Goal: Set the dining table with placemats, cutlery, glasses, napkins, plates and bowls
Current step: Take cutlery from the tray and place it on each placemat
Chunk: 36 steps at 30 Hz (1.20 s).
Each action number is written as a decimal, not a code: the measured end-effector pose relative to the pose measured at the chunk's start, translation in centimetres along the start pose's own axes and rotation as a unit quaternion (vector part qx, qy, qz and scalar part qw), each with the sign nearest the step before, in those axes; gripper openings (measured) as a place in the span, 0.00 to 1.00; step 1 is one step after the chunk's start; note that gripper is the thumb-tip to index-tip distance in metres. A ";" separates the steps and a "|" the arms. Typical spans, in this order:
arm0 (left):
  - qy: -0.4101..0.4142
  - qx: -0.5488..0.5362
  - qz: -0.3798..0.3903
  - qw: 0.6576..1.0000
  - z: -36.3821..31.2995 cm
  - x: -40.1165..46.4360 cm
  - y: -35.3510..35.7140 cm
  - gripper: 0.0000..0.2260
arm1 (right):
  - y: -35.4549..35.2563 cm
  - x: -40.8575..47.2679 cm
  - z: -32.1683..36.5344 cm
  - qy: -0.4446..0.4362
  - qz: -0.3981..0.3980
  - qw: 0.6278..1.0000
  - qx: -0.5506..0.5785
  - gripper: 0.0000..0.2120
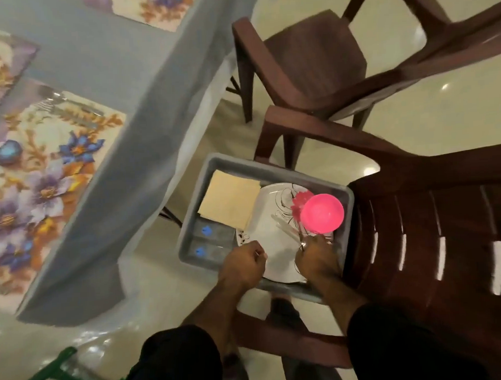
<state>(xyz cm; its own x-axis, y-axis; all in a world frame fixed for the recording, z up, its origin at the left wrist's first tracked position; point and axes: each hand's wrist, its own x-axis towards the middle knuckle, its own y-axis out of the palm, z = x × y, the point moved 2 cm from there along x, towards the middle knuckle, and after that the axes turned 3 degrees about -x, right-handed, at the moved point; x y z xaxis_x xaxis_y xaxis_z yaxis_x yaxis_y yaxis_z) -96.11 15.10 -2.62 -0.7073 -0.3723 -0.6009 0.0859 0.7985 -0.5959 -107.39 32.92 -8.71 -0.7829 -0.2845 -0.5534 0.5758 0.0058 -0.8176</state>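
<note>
A grey tray (pixel 348 202) sits on a brown chair seat and holds white flowered plates (pixel 269 217), a pink bowl (pixel 321 213), beige napkins (pixel 229 200) and two glasses (pixel 214 240) lying on their sides. My right hand (pixel 318 258) is over the plate and pinches metal cutlery (pixel 303 243) beside the bowl. My left hand (pixel 244 264) hovers curled at the tray's near edge, and I cannot tell whether it holds anything. Floral placemats (pixel 42 176) lie on the blue-clothed table (pixel 131 109); a fork (pixel 67 107) rests on one.
A brown plastic chair (pixel 431 225) bears the tray. A second brown chair (pixel 309 58) stands behind it near the table corner. A green frame (pixel 50 373) is on the pale tiled floor at lower left.
</note>
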 end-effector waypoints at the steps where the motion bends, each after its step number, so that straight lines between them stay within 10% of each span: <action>1: -0.010 -0.003 0.010 1.000 0.7 1.7 0.5 0.11 | 1.0 1.1 0.1 0.002 -0.007 1.000 -0.013 0.19; 23: -0.124 -0.120 0.001 0.985 2.7 6.6 1.8 0.07 | 6.8 3.5 0.2 -0.015 -0.053 0.994 -0.094 0.12; 30: -0.116 -0.104 -0.012 0.988 3.7 4.4 -1.0 0.05 | 5.5 2.6 -0.5 0.004 0.064 0.990 0.125 0.09; 36: -0.112 -0.177 -0.033 0.977 3.1 -0.1 -5.0 0.06 | -0.7 -2.8 1.3 0.025 0.121 0.905 0.406 0.11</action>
<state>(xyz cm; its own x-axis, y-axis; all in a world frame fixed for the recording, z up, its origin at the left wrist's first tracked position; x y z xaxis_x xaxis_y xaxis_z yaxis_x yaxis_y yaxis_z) -94.28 9.70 -1.22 -0.5282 -0.4904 -0.6932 -0.2307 0.8686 -0.4386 -105.30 32.42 -6.39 -0.6093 -0.3253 -0.7232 0.6991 -0.6508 -0.2963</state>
